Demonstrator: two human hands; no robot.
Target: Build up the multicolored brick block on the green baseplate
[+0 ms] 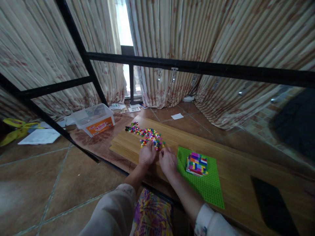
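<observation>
A pile of small loose coloured bricks (147, 135) lies on the wooden board (236, 170). My left hand (147, 154) rests at the near edge of the pile, fingers curled down among the bricks. My right hand (168, 160) sits beside it, fingers bent toward the same edge of the pile. What the fingertips hold, if anything, is hidden. To the right, a green baseplate (209, 190) carries a square block built of multicoloured bricks (197, 164).
A clear plastic box with an orange label (94, 119) stands on the floor at the left. A black metal frame (172, 65) crosses in front of the curtains. Papers (39, 136) and a yellow object (14, 129) lie at far left. A dark rectangle (273, 205) lies on the board.
</observation>
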